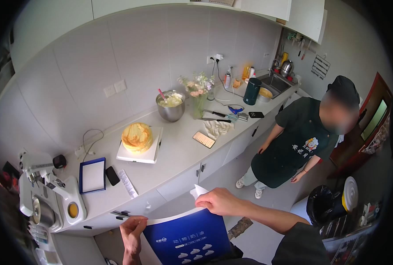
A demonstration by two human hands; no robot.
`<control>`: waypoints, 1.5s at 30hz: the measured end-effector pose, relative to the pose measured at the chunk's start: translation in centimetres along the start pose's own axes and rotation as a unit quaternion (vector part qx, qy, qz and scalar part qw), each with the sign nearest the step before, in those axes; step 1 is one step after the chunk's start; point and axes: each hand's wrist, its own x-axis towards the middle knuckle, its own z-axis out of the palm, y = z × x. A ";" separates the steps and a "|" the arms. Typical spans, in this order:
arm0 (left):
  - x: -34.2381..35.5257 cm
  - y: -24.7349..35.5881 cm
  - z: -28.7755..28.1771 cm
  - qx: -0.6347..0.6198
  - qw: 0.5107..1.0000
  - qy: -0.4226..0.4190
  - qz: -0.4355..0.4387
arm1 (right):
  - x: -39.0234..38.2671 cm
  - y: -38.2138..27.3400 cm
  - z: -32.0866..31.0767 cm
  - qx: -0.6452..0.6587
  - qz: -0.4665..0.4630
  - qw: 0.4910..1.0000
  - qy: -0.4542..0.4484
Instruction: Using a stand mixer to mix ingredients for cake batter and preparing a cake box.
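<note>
My left hand (133, 232) pinches the upper left corner of a blue package (185, 229) with white cream swirls printed on its front. My right hand (220, 204) grips the package's upper right part with bent fingers. A small white flap (200, 191) sticks up beside those fingertips. Along the top of the package runs a pale edge, and its lower part leaves the picture. Whether it is a box or a bag I cannot tell. Beyond my hands, on the counter, a round golden sponge cake (137, 138) rests on a white square board (145, 155).
On the counter (174, 163) stand a steel bowl of cream (171, 108), a flower vase (199, 104), knives (216, 119) and a phone (204, 139). At left are a white stand mixer (57, 190) and a blue-rimmed tray (92, 176). A person in dark green (289, 137) stands at right, near a bin (322, 204).
</note>
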 end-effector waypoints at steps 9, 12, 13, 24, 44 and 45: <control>0.8 -2.3 2.2 0.001 0.999 -0.024 -0.038 | -0.5 2.3 -1.8 -0.018 0.048 0.996 -0.076; 2.1 -2.8 3.5 0.054 0.998 -0.027 -0.001 | -1.2 4.8 -0.9 -0.030 0.075 0.994 -0.067; 3.1 -5.4 2.4 0.046 0.998 -0.043 0.015 | -1.0 5.4 -0.4 -0.046 0.079 0.993 -0.082; 3.9 0.4 3.9 0.322 0.912 -0.253 -0.014 | -3.3 8.6 1.0 0.181 0.073 0.969 -0.150; 4.3 -1.8 4.8 0.410 0.821 -0.340 0.207 | -5.6 0.9 -1.2 -0.097 0.035 0.989 -0.109; 4.5 -2.7 4.7 0.399 0.796 -0.342 0.300 | -5.6 0.9 -1.1 -0.097 0.035 0.989 -0.111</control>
